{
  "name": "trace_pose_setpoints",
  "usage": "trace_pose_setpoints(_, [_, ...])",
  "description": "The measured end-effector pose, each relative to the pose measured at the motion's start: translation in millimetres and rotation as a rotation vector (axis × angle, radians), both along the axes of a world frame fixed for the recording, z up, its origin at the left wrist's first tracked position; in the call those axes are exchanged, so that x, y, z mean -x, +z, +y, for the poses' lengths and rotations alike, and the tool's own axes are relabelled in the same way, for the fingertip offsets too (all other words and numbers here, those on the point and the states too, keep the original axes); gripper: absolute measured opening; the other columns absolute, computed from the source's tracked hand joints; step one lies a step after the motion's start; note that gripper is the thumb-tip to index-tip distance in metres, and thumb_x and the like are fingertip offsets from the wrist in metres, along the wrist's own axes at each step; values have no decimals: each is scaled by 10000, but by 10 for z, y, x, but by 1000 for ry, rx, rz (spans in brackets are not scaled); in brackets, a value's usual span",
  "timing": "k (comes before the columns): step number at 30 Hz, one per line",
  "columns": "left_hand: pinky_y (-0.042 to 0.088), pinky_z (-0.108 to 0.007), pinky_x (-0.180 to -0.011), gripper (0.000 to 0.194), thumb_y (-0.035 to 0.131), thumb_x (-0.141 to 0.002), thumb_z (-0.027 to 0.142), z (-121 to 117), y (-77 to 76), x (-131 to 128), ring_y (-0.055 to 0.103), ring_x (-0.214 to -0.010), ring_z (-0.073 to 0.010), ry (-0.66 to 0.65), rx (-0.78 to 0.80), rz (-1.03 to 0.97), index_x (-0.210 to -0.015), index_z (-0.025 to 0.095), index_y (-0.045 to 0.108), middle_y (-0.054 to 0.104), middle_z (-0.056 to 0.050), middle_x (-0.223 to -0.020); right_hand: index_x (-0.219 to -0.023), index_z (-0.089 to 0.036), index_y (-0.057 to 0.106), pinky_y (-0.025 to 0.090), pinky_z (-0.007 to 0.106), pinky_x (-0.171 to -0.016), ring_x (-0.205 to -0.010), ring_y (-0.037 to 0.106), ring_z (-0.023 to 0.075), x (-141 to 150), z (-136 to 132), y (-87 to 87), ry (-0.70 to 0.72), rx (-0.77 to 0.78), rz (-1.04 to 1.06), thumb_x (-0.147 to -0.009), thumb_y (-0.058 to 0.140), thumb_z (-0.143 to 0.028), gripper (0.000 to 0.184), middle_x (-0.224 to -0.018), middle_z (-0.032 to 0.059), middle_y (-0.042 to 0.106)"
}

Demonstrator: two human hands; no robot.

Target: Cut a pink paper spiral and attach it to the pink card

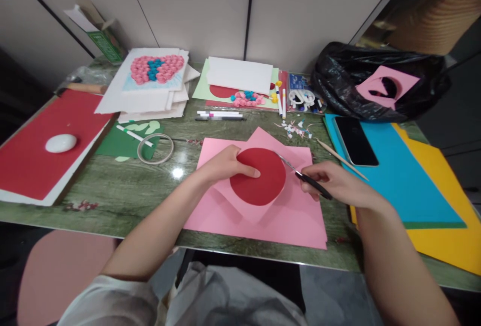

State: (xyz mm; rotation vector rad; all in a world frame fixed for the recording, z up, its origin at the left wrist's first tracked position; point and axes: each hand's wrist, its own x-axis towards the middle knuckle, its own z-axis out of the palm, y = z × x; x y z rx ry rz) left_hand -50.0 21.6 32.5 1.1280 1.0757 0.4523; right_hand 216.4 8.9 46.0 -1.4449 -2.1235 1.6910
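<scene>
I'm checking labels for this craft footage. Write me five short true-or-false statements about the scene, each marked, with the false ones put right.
1. The phone lies on the blue sheet. True.
2. The left hand has its thumb on the phone. False: its thumb is on the red circle.
3. The right hand holds the scissors. True.
4. The white oval object lies on the blue sheet. False: it lies on the red sheet.
5. Pink cut-out paper lies on the black bag. True.
</scene>
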Motion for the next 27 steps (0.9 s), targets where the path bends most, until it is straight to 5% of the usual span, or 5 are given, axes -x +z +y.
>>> trace_pose_setpoints(27, [499,-257,-562,188,743,-573,259,-3,-30,-2,661,-658,-203,-146,-29,47,-677,118,674,712,-93,-745,-593,-169,521,314,227,-483,-512,450,108,-43,13,-18,49,31,-8,-744,628,-440,328,-522,-21,518])
